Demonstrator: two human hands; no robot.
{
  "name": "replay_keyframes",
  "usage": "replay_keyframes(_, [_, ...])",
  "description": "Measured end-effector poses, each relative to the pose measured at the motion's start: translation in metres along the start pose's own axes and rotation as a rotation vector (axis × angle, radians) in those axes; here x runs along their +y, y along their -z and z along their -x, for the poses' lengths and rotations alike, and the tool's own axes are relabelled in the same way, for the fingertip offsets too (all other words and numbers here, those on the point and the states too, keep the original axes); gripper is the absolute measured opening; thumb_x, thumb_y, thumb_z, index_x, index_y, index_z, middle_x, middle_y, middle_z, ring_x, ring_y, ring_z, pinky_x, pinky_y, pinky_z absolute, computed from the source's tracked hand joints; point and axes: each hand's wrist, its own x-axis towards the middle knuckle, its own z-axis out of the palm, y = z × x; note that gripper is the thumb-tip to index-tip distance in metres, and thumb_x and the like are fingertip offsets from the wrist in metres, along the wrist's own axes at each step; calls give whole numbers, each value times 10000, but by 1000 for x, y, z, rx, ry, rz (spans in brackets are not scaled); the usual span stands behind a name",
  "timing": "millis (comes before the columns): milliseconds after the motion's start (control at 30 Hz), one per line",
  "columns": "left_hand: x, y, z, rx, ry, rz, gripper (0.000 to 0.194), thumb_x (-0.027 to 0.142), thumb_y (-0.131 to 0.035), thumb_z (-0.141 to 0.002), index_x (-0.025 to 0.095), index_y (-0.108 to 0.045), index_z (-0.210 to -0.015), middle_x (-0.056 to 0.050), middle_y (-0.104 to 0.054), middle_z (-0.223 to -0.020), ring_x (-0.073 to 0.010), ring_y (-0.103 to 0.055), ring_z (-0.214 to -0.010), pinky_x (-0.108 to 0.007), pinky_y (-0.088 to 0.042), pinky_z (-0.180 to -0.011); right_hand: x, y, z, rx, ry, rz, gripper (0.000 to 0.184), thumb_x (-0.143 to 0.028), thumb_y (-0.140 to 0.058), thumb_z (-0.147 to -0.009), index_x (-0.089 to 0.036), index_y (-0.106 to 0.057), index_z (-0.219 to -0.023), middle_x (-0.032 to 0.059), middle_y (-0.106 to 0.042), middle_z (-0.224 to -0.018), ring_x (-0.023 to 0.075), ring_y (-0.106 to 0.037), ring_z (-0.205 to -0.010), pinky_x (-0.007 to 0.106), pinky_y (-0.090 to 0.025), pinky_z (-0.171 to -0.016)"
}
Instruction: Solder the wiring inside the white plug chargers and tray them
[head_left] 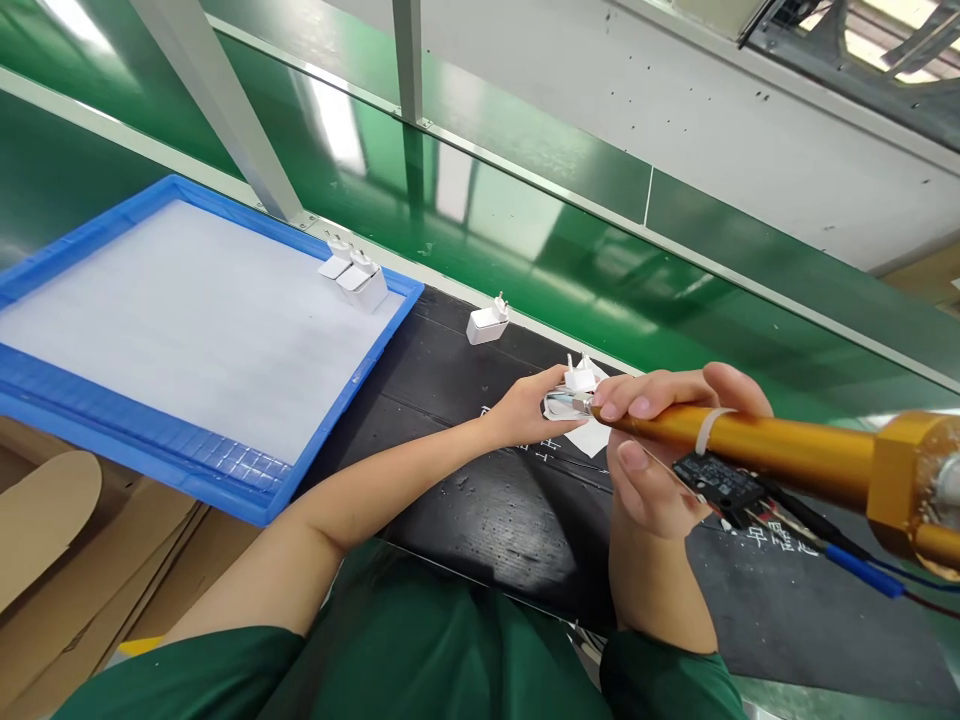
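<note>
At the centre right of the frame, the left hand (521,410) is curled around a white adapter (577,380), its plug pins pointing up. The right hand (660,503) closes its fingers around the front of a gold tool (795,447), whose metal tip is at the adapter's open side; whether they touch I cannot tell. A black switch (721,487) sits under the tool, and a white card (592,438) lies behind the adapter. White handwritten characters show on the black mat (480,520), by the left hand and at lower right, partly covered and too unclear to read. I can make out no brand. A second adapter (487,326) stands alone near centre; two more (365,286) stand in the blue tray (300,490) at left.
</note>
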Motion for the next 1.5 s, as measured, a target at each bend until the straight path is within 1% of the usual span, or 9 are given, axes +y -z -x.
replay_keyframes(133, [0,-1,0,-5,31,1,310,306,-745,-696,175,-587,-928,-19,-691,-861,-190,-656,-782,-284,-529,-722,2,1,-1,-18,17,43,573,-352,-693,-766,-380,-496,-1303,-13,-495,-792,172,-533,-635,396,-546,-649])
replay_keyframes(333, [-7,-3,-1,5,-39,21,332,306,-734,-696,172,-567,-950,-22,-691,-857,-180,-657,-757,-271,-525,-701,2,-1,-4,-5,27,6,518,-300,-671,-796,-366,-526,-1289,-29,-468,-769,155,-528,-612,365,-522,-624])
replay_keyframes(533, [-7,-2,-2,-26,41,-23,377,323,-745,-704,164,-574,-1001,-20,-703,-900,-178,-658,-794,-263,-518,-728,2,0,-5,-22,10,-132,586,-292,-706,-728,-287,-553,-1294,-1,-497,-817,169,-532,-673,381,-513,-684])
replay_keyframes(733, [-16,5,-9,47,110,-170,333,198,-713,-733,158,-585,-1038,-28,-707,-944,-187,-667,-845,-275,-518,-761,2,-1,-7,43,-29,-167,462,-369,-694,-754,-306,-618,-1206,-2,-478,-788,157,-495,-626,365,-504,-656])
replay_keyframes(967, [-15,12,-12,121,-91,-218,381,164,-700,-732,154,-617,-1104,-99,-678,-1150,-226,-631,-1083,-318,-488,-935,10,25,3,161,-66,58,513,-314,-648,-802,-342,-546,-1304,-5,-546,-879,166,-561,-758,360,-496,-789])
replay_keyframes(1133, [-1,11,-7,46,104,-117,387,310,-727,-733,165,-647,-1083,-37,-724,-956,-197,-670,-846,-277,-508,-771,15,59,22,275,-225,485,610,-258,-580,-841,-277,-381,-1417,65,-546,-1160,236,-562,-1046,505,-403,-1025])
replay_keyframes(1267, [3,10,-5,-12,230,-6,456,406,-752,-689,162,-670,-1065,-37,-723,-942,-207,-655,-838,-287,-494,-764,19,80,38,364,-322,570,561,-228,-533,-834,-255,-386,-1374,95,-459,-1242,258,-544,-1154,548,-385,-1066])
replay_keyframes(1400, [0,6,-5,-86,295,184,463,377,-764,-659,146,-674,-1050,-66,-717,-1007,-232,-651,-916,-324,-489,-827,10,78,53,446,-288,659,619,-210,-537,-821,-267,-332,-1402,121,-283,-1380,305,-409,-1319,589,-339,-1105])
replay_keyframes(1500, [0,3,-5,-113,347,294,462,375,-773,-648,143,-683,-1038,-73,-718,-992,-234,-651,-913,-328,-494,-811,2,62,64,499,-161,759,701,-225,-565,-842,-309,-232,-1453,115,-283,-1396,300,-325,-1375,603,-302,-1128])
